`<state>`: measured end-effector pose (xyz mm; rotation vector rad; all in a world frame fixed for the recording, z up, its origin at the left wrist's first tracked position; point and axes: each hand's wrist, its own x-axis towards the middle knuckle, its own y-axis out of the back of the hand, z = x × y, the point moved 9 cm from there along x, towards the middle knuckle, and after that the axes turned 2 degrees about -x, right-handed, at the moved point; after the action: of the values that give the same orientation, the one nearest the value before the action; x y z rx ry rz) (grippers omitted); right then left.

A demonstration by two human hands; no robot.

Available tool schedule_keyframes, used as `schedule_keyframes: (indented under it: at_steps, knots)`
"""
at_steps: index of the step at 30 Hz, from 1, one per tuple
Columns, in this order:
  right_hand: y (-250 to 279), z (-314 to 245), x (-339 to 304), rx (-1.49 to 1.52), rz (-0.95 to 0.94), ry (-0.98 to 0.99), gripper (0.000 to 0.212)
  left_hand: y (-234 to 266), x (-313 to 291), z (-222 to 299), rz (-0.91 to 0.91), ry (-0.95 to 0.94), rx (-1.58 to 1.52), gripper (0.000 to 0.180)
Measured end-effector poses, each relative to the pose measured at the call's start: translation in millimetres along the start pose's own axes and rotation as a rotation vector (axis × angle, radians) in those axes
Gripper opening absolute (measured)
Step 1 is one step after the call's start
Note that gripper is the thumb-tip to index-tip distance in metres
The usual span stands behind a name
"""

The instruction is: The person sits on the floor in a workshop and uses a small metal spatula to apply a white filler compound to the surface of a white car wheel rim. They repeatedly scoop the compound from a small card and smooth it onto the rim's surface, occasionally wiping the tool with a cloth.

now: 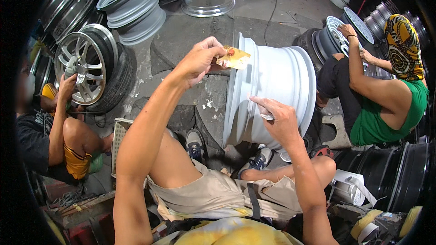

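Note:
A light grey wheel rim (286,77) stands on its side in front of me, between my legs. My left hand (203,61) is raised at the rim's left edge, pinching a thin yellow card (240,60) with an orange-red dab on it and pale smears. My right hand (280,119) is at the rim's near part, index finger stretched out to its surface near the left lip. The other fingers are curled around a small whitish piece (268,117), whose kind I cannot make out. Pale dust coats the right fingertips.
At left, a person holds a grey tool (71,66) against a spoked wheel (84,61) beside a tyre (120,77). At right, a person in a green top (395,113) handles another rim (338,31). Stacked rims (136,9) stand behind; a cable (274,7) crosses the floor.

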<state>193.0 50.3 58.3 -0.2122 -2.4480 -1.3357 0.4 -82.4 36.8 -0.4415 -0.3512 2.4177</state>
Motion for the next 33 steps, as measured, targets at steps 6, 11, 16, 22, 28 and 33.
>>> schedule_keyframes:
  at_steps: [6,11,16,22,28,33]
  knots:
    - [-11.4,-3.3,0.1,-0.141,-0.031,0.010,0.071,-5.0,-1.4,-5.6,-0.030,0.063,-0.117,0.007]
    - [-15.4,-0.5,-7.7,-0.177,0.001,0.014,0.072,-9.9,0.2,-9.8,-0.068,0.089,-0.133,0.007]
    - [-14.9,-8.2,-4.4,-0.234,0.016,0.034,0.069,-9.7,-2.7,-9.3,-0.061,0.089,-0.144,0.007]
    - [-11.3,-12.8,-0.5,-0.301,0.009,0.093,0.062,-13.4,-3.1,-8.6,-0.079,0.086,-0.123,0.008]
    - [-16.8,-10.0,8.9,-0.359,-0.029,0.092,0.063,-13.7,-1.2,-9.5,-0.067,0.067,-0.132,0.008]
    - [-14.9,-18.1,-0.3,-0.390,-0.041,0.127,0.067,-10.1,-0.1,-13.0,-0.082,0.092,-0.100,0.010]
